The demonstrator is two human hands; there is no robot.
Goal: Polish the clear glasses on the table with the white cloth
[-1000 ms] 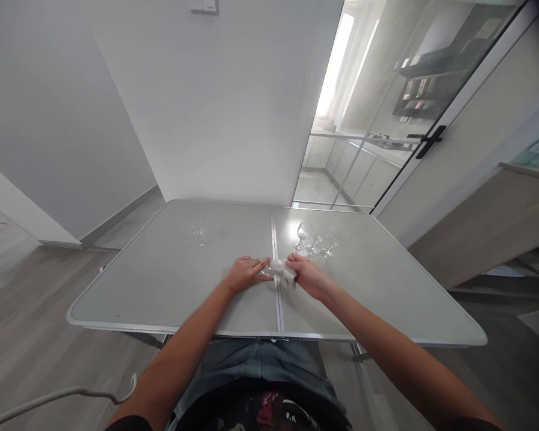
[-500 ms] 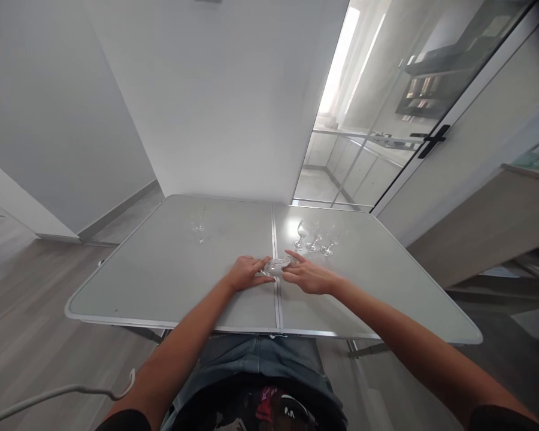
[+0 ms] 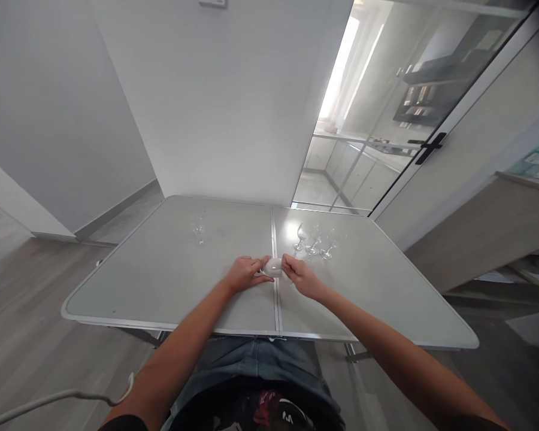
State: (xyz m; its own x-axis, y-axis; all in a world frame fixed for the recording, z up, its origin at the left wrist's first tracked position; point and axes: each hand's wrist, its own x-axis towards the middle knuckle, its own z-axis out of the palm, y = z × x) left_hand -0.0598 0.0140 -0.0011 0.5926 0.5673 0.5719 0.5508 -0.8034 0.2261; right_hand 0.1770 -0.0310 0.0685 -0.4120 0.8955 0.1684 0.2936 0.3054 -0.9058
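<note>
A clear stemmed glass (image 3: 274,267) lies sideways between my hands, just over the seam of the table. My left hand (image 3: 248,273) grips it at one end, thumb and fingers on either side. The fingers of my right hand (image 3: 299,276) are curled round the other end and hide it. Beyond my right hand stand several clear stemmed glasses: one (image 3: 300,237) nearest the seam, another (image 3: 314,241) beside it and one (image 3: 327,244) farther right. More clear glassware (image 3: 199,231), faint against the tabletop, is at the left.
The pale folding table (image 3: 161,287) has a metal rim and a central seam (image 3: 276,305). Its far edge meets a white wall (image 3: 220,120). A glass-paned door (image 3: 359,149) is at the back right, near a wooden shelf unit (image 3: 467,233).
My right hand's fingers have gone from stretched out beside the glass to curled round its end. My left hand keeps its grip. The camera view has shifted slightly.
</note>
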